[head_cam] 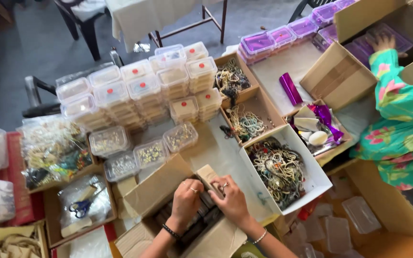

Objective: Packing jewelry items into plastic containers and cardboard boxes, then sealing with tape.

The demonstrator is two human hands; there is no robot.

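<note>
Here, going from the left, loose bags of jewellery (pixel 53 153) and a clear pouch holding blue-handled scissors (pixel 81 208) are laid well to the left of the fingers, apparently set aside within reach. Just above the fingers, clear lidded boxes (pixel 139 91) are stacked in rows, most marked with a red dot, likely so that sorted stock is kept apart. At the centre, the left hand (pixel 186 198) and the right hand (pixel 231 198) are pressed together over an open cardboard carton (pixel 154 184); the fingers are curled narrowly around a small tan box (pixel 208 174), which is held between both hands just above the dark packs in the carton. To the right of the fingers, a white box of tangled necklaces (pixel 278 169) is kept close. Further right, a co-worker's floral sleeve (pixel 397 119) is stretched toward purple cases (pixel 283 36). A pale cloth covers the worktable (pixel 216 148); grey floor and chair legs are seen beyond.
</note>
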